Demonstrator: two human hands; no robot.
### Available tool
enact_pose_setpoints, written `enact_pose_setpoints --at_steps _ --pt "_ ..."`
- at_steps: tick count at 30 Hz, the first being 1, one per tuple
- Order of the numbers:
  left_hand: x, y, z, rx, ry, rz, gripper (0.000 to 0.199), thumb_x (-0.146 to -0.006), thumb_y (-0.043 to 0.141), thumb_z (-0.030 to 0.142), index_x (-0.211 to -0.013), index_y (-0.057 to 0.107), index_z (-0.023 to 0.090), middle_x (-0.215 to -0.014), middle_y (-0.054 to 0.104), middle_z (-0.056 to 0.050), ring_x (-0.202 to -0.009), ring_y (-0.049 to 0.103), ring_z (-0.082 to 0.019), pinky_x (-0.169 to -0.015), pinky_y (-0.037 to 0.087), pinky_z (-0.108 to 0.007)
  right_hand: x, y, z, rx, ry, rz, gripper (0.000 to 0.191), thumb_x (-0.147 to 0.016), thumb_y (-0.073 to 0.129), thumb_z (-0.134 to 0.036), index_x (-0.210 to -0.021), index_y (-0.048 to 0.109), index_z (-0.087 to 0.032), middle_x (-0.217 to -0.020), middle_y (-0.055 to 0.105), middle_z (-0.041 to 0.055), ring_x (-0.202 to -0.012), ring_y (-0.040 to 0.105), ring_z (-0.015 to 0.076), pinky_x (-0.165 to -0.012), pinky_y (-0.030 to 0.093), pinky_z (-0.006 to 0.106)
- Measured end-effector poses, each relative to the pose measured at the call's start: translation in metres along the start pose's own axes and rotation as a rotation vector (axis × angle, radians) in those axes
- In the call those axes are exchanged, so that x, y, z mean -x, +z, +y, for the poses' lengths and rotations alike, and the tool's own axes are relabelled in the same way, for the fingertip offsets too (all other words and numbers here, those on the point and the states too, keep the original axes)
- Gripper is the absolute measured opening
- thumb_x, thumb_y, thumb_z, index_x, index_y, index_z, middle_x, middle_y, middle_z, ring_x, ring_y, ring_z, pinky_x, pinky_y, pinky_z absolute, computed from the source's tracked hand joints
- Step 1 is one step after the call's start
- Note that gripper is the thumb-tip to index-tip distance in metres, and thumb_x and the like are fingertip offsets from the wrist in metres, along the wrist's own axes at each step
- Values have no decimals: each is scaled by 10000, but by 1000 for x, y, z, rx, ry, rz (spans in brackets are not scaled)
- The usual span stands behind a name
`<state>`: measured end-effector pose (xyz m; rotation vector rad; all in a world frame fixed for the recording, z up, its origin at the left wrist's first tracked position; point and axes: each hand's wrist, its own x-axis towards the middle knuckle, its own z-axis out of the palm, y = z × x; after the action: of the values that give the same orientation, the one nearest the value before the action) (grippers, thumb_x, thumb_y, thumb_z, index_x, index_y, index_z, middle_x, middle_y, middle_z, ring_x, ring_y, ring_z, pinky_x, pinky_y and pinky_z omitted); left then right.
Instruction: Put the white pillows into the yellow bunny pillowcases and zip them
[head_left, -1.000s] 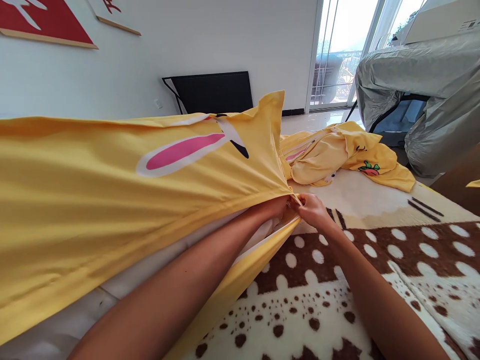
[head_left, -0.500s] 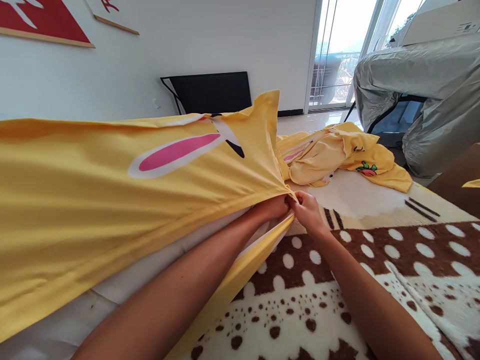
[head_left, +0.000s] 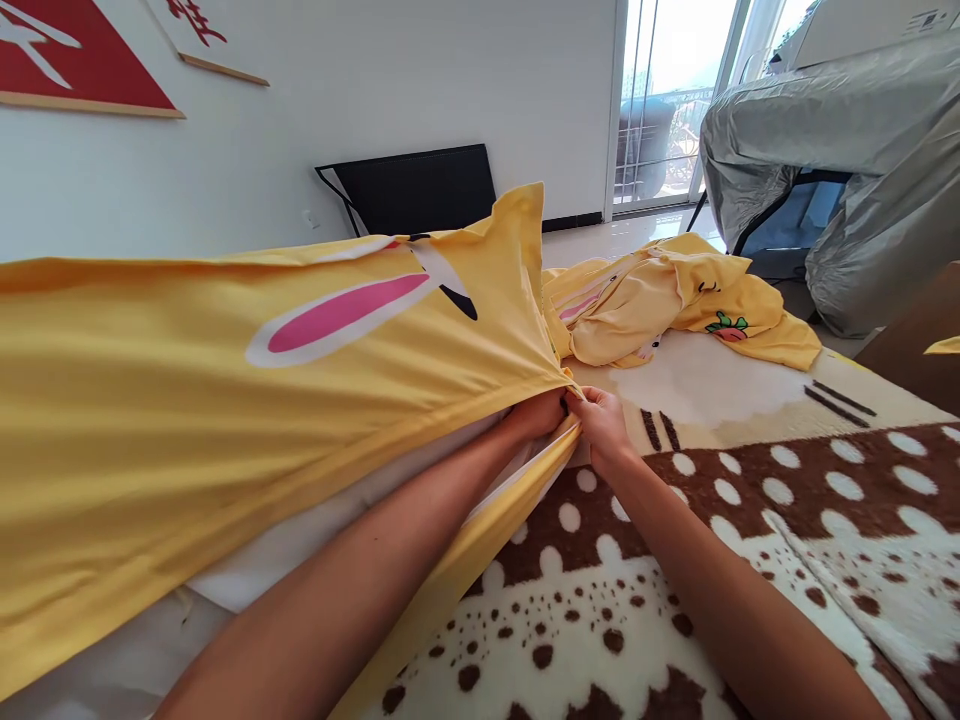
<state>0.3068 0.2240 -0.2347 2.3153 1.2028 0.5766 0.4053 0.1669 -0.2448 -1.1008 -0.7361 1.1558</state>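
Note:
A yellow duvet cover [head_left: 360, 390] with a pink-and-white rabbit-ear print stretches across the left half, its side opening gaping. White filling, apparently a quilt [head_left: 255, 565], shows inside that gap. My left arm reaches through the opening, and my left hand [head_left: 541, 413] is closed at the cover's corner, its fingertips partly hidden by the cloth. Against it, my right hand [head_left: 602, 420] pinches the corner edge from outside. The two hands meet at this gathered spot, where the cloth is pulled taut.
More yellow printed fabric [head_left: 645, 300] lies crumpled beyond my hands. Beneath is a brown-and-white plush blanket [head_left: 750, 480]. A black panel [head_left: 420, 190] leans against the wall. At right stands furniture under a grey cover [head_left: 795, 130], near a glass door [head_left: 667, 110].
The view has shifted slightly, so the cover and hands appear a little farther left. Both hands keep their grip at the corner; little else differs.

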Motion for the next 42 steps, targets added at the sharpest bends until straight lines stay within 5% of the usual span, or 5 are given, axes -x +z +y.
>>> enact_pose_setpoints --at_steps 12,24,28,36,42 --pt "2 5 10 -67 -81 259 181 -902 513 276 -990 607 148 -1114 605 -72 -1057 554 -198 -978 416 -454 3 6 -3 -49 6 3 381 -489 704 -492 -641 590 -161 -600 583 -12 -611 469 123 -578 366 248" --pt "9 -3 7 -166 -32 189 168 -889 529 302 -907 604 152 -1008 611 -44 -965 564 -189 -917 444 -410 6 8 -3 90 -41 -33 259 -592 617 -424 -621 556 -174 -567 525 -27 -589 422 117 -536 310 237" --pt "6 -4 5 -178 -43 180 171 -891 526 302 -871 605 152 -975 613 -41 -938 565 -180 -909 449 -405 2 0 -6 389 -175 -90 172 -687 554 -338 -598 557 -190 -585 514 -11 -631 442 144 -583 334 258" --pt "1 -4 -2 -143 -58 164 250 -885 543 336 -1063 597 170 -1185 575 -81 -1092 539 -218 -962 439 -456 -2 -6 -14 831 -333 39 98 -706 589 -243 -710 678 -203 -1174 545 85 -1116 393 288 -910 268 420" --pt "-3 -6 -2 -24 -88 136 265 -896 526 346 -1089 593 177 -1187 577 -80 -1051 563 -209 -918 478 -429 -11 -13 -13 478 -175 -330 56 -648 517 -224 -612 545 -190 -690 528 -27 -745 473 165 -701 339 269"
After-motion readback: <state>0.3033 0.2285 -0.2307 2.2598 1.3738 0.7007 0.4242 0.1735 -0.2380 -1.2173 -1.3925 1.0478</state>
